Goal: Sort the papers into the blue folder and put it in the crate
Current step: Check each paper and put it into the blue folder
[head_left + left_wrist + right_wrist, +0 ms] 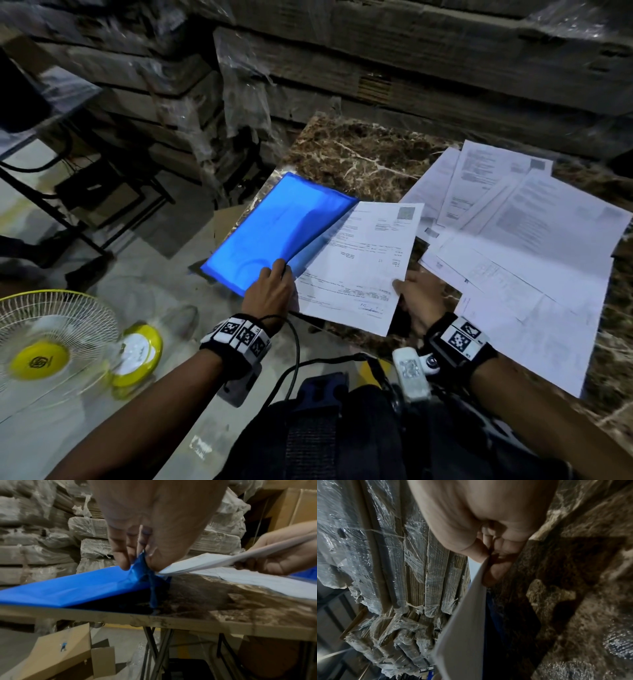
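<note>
The blue folder (274, 229) is lying at the near-left corner of the marble-patterned table (370, 161), its far end pointing toward eleven o'clock and its near-left corner hanging just past the table edge. The left hand (269, 291) is pinching the cover's near corner between thumb and fingers (120, 555) and peeling it upward (the plastic is puckering there). At three o'clock of the folder, touching it, a printed sheet (363, 263) is being held by the right hand (419, 298), thumb on top, fingers curled beneath, pinching the sheet's near-right edge; the sheet's left edge is sliding under the lifted cover. Farther toward two o'clock, loose papers (527, 233) are lying fanned and overlapping across the tabletop. Behind the table, at twelve o'clock, shrink-wrapped cardboard stacks (411, 61) are rising like a wall. On the floor at eight o'clock a yellow fan (51, 346) is standing, and flattened cartons (56, 653) are crowding the space beside the table legs.
</note>
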Demonstrator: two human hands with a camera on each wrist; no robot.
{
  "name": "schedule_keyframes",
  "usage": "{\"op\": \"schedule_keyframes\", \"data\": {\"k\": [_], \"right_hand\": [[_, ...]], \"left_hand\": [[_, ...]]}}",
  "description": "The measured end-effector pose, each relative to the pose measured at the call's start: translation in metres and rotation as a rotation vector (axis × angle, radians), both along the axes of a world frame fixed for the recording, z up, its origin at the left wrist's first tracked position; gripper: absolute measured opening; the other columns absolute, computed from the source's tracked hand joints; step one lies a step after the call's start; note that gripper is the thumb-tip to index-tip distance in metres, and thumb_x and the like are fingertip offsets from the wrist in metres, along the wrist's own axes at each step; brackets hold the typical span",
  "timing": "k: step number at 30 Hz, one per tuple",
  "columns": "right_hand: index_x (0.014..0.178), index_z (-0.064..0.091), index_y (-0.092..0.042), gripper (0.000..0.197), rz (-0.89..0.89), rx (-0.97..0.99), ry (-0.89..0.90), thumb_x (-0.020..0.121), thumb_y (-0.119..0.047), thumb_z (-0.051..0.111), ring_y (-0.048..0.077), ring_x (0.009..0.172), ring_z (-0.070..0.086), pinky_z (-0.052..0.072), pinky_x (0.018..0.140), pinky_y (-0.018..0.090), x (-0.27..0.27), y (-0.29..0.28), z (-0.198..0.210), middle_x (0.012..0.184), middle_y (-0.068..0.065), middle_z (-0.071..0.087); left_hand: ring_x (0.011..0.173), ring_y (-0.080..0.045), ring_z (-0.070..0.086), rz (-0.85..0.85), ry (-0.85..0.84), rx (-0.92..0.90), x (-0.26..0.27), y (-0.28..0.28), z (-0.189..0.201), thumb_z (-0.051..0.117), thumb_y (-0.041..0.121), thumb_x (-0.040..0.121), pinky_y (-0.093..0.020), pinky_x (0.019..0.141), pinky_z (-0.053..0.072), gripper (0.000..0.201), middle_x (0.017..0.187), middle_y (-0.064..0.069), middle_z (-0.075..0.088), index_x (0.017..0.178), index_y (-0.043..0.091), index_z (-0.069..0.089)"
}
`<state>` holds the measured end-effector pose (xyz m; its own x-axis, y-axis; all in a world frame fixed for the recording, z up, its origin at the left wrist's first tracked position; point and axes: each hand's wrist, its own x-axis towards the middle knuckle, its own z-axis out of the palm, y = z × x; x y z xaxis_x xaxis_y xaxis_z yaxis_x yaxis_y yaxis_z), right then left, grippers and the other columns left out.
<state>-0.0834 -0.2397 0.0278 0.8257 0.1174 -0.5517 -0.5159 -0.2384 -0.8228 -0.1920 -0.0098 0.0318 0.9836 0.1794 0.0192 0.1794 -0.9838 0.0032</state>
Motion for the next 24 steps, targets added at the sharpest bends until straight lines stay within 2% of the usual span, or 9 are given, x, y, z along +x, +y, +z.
{"op": "schedule_keyframes", "data": {"k": [2,4,6,9,13,16,18,22,24], "right_hand": [[0.078,0.066,-0.014,0.029,0.002,0.001,0.005,0.090,0.006,0.049,0.028,0.097,0.066,0.051,0.093,0.047,-0.001,0.002,-0.001,0.097,0.006,0.069],[0.080,0.068,-0.013,0.026,0.000,-0.014,-0.010,0.089,0.005,0.050,0.029,0.097,0.066,0.051,0.093,0.048,-0.003,0.003,-0.002,0.096,0.005,0.070],[0.081,0.070,-0.013,0.026,-0.005,-0.021,-0.022,0.086,0.005,0.052,0.028,0.095,0.067,0.052,0.091,0.049,-0.006,0.005,-0.003,0.097,0.004,0.071],[0.079,0.069,-0.012,0.025,-0.035,0.014,0.007,0.088,0.005,0.052,0.026,0.088,0.067,0.055,0.076,0.038,-0.012,0.011,-0.005,0.094,0.005,0.072],[0.092,0.065,0.004,0.014,-0.055,0.040,0.039,0.091,0.002,0.052,0.028,0.080,0.066,0.049,0.057,0.031,-0.020,0.016,-0.008,0.096,0.015,0.072],[0.093,0.066,0.002,0.015,-0.093,0.051,0.049,0.092,0.004,0.051,0.030,0.089,0.067,0.054,0.071,0.037,-0.023,0.015,-0.007,0.090,0.008,0.070],[0.089,0.066,0.002,0.014,-0.116,0.032,0.048,0.091,0.005,0.052,0.032,0.089,0.066,0.047,0.071,0.036,-0.023,0.015,-0.006,0.091,0.010,0.070],[0.090,0.066,0.001,0.015,-0.090,0.038,0.039,0.092,0.003,0.051,0.021,0.072,0.062,0.047,0.056,0.023,-0.027,0.022,-0.002,0.092,0.010,0.070],[0.094,0.065,-0.001,0.015,-0.063,0.098,0.065,0.094,0.002,0.051,0.017,0.071,0.064,0.048,0.045,0.019,-0.028,0.027,0.001,0.090,0.007,0.070]], "left_hand": [[0.063,-0.031,0.055,0.001,-0.007,-0.007,-0.002,0.001,-0.002,0.030,0.016,0.076,-0.026,0.035,0.029,0.029,0.086,-0.011,0.056,0.080,0.007,0.057],[0.063,-0.029,0.055,-0.026,0.011,0.005,-0.004,0.005,-0.005,0.061,0.010,0.070,-0.026,0.033,0.030,0.010,0.083,-0.008,0.054,0.079,0.011,0.056],[0.062,-0.028,0.054,-0.056,0.051,0.021,-0.005,0.007,-0.008,0.077,0.002,0.053,-0.025,0.032,0.028,0.034,0.078,-0.007,0.052,0.076,0.012,0.054],[0.060,-0.028,0.053,-0.061,0.034,0.049,-0.005,0.006,-0.006,0.080,0.001,0.050,-0.024,0.034,0.026,0.036,0.075,-0.007,0.052,0.074,0.011,0.054],[0.058,-0.028,0.053,-0.099,-0.002,0.117,-0.003,0.006,-0.004,0.068,0.000,0.052,-0.024,0.035,0.026,0.027,0.074,-0.008,0.054,0.076,0.010,0.059],[0.056,-0.027,0.054,-0.110,-0.005,0.180,-0.003,0.004,-0.001,0.055,0.003,0.049,-0.025,0.036,0.032,0.036,0.074,-0.008,0.057,0.083,0.007,0.065],[0.056,-0.027,0.054,-0.130,-0.029,0.186,-0.004,0.003,-0.001,0.053,0.004,0.049,-0.025,0.036,0.033,0.034,0.074,-0.008,0.057,0.080,0.008,0.065],[0.055,-0.027,0.053,-0.172,-0.038,0.179,-0.005,0.003,-0.003,0.049,0.011,0.054,-0.024,0.039,0.026,0.020,0.073,-0.009,0.056,0.069,0.011,0.062],[0.055,-0.027,0.054,-0.178,-0.062,0.144,-0.004,0.003,-0.006,0.032,0.015,0.063,-0.025,0.038,0.028,0.028,0.070,-0.008,0.055,0.060,0.012,0.060]]}}
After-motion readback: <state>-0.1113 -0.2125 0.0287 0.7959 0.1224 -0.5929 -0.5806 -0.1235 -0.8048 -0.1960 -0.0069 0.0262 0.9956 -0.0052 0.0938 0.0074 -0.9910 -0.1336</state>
